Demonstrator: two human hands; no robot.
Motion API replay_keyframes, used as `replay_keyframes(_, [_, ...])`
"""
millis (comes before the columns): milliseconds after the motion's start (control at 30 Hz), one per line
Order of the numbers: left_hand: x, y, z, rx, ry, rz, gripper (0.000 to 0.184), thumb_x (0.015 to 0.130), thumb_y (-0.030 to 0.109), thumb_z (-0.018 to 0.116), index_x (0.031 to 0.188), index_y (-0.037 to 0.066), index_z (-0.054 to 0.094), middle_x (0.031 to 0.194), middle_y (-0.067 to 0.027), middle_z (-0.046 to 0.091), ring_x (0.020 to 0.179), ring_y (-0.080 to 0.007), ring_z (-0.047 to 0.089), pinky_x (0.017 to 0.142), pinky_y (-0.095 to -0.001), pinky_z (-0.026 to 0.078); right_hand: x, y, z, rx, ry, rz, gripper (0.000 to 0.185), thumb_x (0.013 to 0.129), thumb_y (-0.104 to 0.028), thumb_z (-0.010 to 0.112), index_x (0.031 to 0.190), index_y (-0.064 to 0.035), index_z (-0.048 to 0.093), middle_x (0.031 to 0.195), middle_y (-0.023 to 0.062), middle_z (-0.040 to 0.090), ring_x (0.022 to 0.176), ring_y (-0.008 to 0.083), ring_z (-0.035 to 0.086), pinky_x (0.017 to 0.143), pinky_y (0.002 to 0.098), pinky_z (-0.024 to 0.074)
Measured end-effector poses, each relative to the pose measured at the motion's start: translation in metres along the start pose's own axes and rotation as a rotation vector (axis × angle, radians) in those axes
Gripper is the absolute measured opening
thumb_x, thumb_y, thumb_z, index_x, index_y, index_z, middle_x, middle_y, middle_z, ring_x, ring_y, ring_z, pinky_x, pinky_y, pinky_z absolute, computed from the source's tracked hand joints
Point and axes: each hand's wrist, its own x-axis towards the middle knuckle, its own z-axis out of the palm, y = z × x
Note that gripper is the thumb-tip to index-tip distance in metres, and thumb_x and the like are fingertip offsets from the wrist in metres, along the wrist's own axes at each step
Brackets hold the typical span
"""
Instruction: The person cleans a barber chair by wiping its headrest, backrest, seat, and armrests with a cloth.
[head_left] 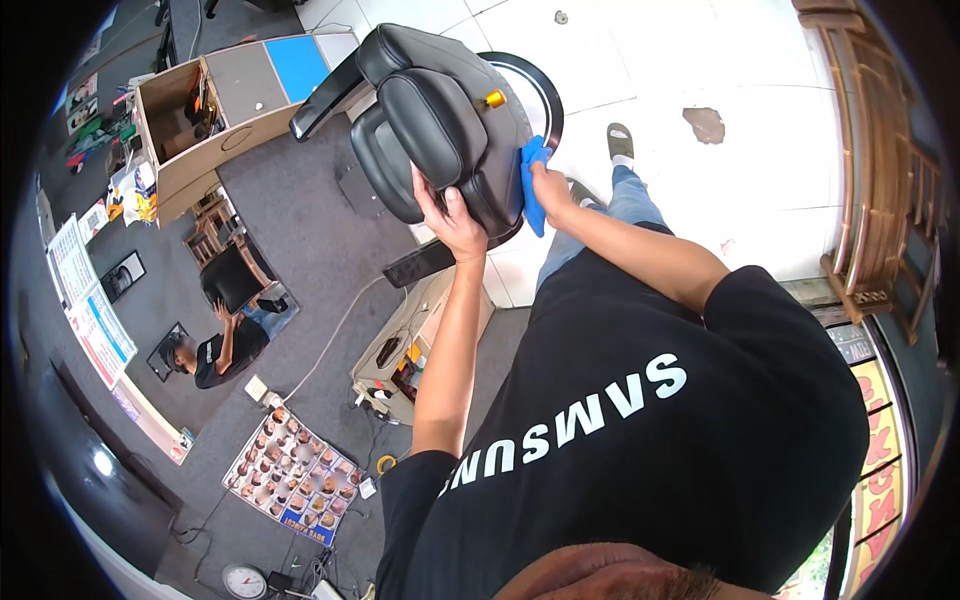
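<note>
A black padded salon chair (430,120) stands in front of me, above a round base. My left hand (455,225) lies against its near cushion with the fingers apart, and holds nothing. My right hand (552,195) is closed on a blue cloth (533,190), which touches the chair's right edge beside the base. A yellow knob-like part (494,99) sticks out of the chair's side. Part of the cloth is hidden by my right fingers.
A wooden cabinet (180,185) is at the upper left. A mirror (160,300) reflects a person and a chair. Below the chair stands a small cabinet (440,310) with cables near it. A haircut poster (290,475) hangs lower left; a wooden bench (865,160) is at right.
</note>
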Motion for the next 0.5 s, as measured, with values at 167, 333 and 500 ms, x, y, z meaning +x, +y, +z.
replay_keyframes(167, [0.001, -0.001, -0.001, -0.019, 0.015, 0.02, 0.06, 0.106, 0.021, 0.04, 0.157, -0.01, 0.036, 0.158, -0.0275, 0.045, 0.148, -0.0356, 0.044, 0.123, -0.0415, 0.03, -0.072, -0.018, -0.008, 0.061, 0.016, -0.131, 0.059, 0.097, -0.046, 0.051, 0.101, 0.0075, 0.074, 0.088, 0.0242, 0.073, 0.086, 0.0345, 0.071, 0.08, 0.0441, 0.0521])
replay_keyframes(333, [0.004, -0.005, -0.001, -0.163, 0.021, -0.023, 0.057, 0.106, 0.018, 0.03, 0.156, -0.009, 0.04, 0.156, -0.0279, 0.047, 0.145, -0.0365, 0.047, 0.123, -0.0414, 0.033, -0.139, -0.054, -0.033, 0.183, -0.029, -0.43, 0.043, 0.101, -0.033, 0.056, 0.093, 0.0062, 0.071, 0.073, 0.009, 0.063, 0.069, 0.0151, 0.058, 0.064, 0.0351, 0.0471])
replay_keyframes(500, [0.001, -0.019, -0.004, -0.304, -0.02, -0.022, 0.052, 0.113, 0.022, 0.031, 0.156, -0.006, 0.039, 0.157, -0.0248, 0.046, 0.145, -0.035, 0.047, 0.122, -0.0414, 0.036, -0.171, -0.087, -0.027, 0.064, 0.033, -1.191, 0.029, 0.1, -0.024, 0.058, 0.097, 0.0008, 0.072, 0.087, 0.0132, 0.073, 0.076, 0.0212, 0.071, 0.068, 0.0349, 0.0549])
